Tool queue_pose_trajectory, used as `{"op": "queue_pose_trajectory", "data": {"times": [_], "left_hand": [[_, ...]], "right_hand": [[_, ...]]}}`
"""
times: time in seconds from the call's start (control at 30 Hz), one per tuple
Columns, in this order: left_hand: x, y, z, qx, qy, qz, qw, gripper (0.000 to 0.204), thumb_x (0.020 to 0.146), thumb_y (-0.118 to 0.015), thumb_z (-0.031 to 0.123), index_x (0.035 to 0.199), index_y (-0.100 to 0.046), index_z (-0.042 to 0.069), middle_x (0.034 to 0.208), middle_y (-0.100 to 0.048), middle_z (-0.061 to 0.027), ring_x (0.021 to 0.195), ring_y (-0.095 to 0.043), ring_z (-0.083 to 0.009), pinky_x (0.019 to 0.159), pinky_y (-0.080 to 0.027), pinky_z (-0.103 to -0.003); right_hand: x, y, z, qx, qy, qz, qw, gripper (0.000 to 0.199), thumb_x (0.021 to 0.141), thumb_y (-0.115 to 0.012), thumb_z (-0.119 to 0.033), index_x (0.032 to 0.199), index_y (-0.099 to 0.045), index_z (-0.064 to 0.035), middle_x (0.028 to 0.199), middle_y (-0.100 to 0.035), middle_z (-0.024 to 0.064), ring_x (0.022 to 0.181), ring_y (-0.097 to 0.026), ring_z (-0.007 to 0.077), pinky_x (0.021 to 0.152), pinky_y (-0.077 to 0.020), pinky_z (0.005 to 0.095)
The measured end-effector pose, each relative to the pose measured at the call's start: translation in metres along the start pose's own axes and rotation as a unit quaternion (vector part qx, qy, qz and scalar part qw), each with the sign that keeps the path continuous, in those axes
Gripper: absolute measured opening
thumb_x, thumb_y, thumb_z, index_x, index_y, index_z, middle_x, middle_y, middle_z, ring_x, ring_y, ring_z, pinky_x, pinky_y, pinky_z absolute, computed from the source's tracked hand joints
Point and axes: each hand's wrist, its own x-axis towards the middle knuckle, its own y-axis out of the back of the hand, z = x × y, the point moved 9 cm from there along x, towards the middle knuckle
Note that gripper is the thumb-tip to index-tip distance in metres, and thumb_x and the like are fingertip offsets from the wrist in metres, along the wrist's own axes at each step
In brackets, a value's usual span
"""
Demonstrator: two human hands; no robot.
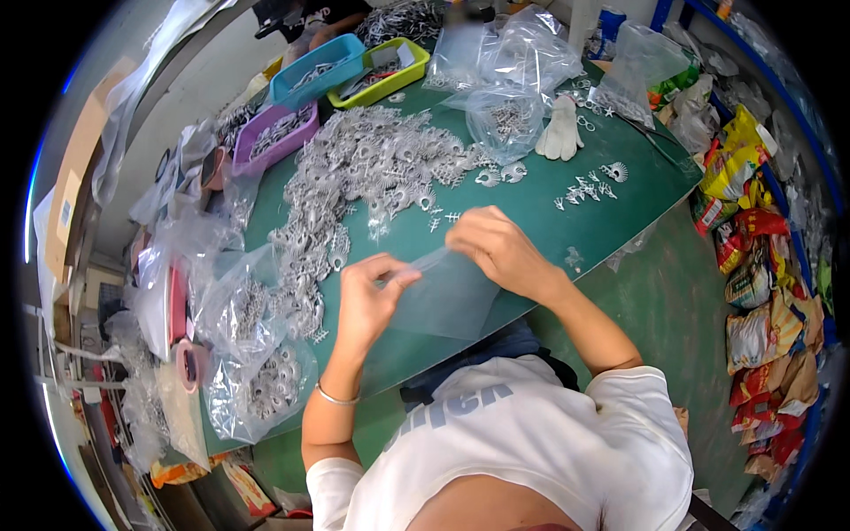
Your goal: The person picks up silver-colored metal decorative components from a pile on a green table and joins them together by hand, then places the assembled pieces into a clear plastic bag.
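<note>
Between my two hands a clear plastic bag (447,305) is stretched by its top edge, its lower part hanging over the table's near edge. My left hand (374,288) pinches the left end of that edge, thumb against fingers. At the other end my right hand (496,246) grips the bag with curled fingers, slightly blurred. Beyond them a large heap of silver-grey metal pieces (363,164), many fan-shaped, spreads over the green table (522,199). A few tiny branched pieces (434,221) lie just past my hands.
Purple (276,157), blue (305,78) and yellow-green (382,87) baskets of metal parts stand at the back left. Filled clear bags (266,389) lie left. A white glove (560,133) and loose small pieces (584,190) lie right. Colourful packets (753,292) line a right-hand rack.
</note>
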Motion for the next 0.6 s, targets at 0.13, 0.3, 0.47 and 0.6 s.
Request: {"op": "queue_pose_trajectory", "data": {"times": [0.13,0.3,0.47,0.6], "left_hand": [[-0.009,0.021,0.033,0.152,-0.126,0.226,0.954,0.017,0.062,-0.074,0.001,0.065,-0.058,0.001,0.059,-0.048,-0.0059,0.051,-0.044,-0.0172,0.048,-0.036,-0.029],[-0.013,-0.031,0.037,0.137,-0.178,0.144,0.964,0.029,0.063,-0.076,0.005,0.061,-0.047,0.003,0.056,-0.042,-0.0082,0.045,-0.040,-0.0227,0.041,-0.033,-0.033],[-0.002,-0.065,0.010,0.113,-0.104,-0.016,0.988,0.035,0.068,-0.076,0.014,0.055,-0.047,-0.002,0.051,-0.044,-0.0120,0.044,-0.042,-0.0239,0.043,-0.035,-0.033],[0.003,-0.067,-0.014,0.024,-0.014,-0.026,0.999,0.017,0.075,-0.068,0.009,0.069,-0.063,-0.006,0.058,-0.056,-0.0132,0.048,-0.048,-0.0184,0.049,-0.039,-0.033]], "right_hand": [[-0.026,0.014,0.017,0.077,-0.219,0.128,0.964,0.023,0.075,-0.069,-0.016,0.088,-0.056,-0.0026,0.078,-0.056,0.0091,0.071,-0.055,0.0234,0.064,-0.0429,0.0328],[-0.025,-0.016,-0.002,0.223,-0.182,0.067,0.955,0.023,0.078,-0.068,-0.018,0.075,-0.054,-0.0002,0.069,-0.053,0.0111,0.061,-0.050,0.0249,0.057,-0.0399,0.0332],[-0.052,-0.020,0.037,0.122,-0.202,0.049,0.971,0.026,0.079,-0.066,-0.017,0.063,-0.053,-0.0005,0.059,-0.050,0.0119,0.059,-0.047,0.0289,0.054,-0.0347,0.0357],[-0.071,-0.015,0.051,0.019,-0.177,0.001,0.984,0.029,0.076,-0.067,-0.021,0.059,-0.051,-0.0031,0.056,-0.049,0.0090,0.058,-0.049,0.0266,0.060,-0.0354,0.0365]]}}
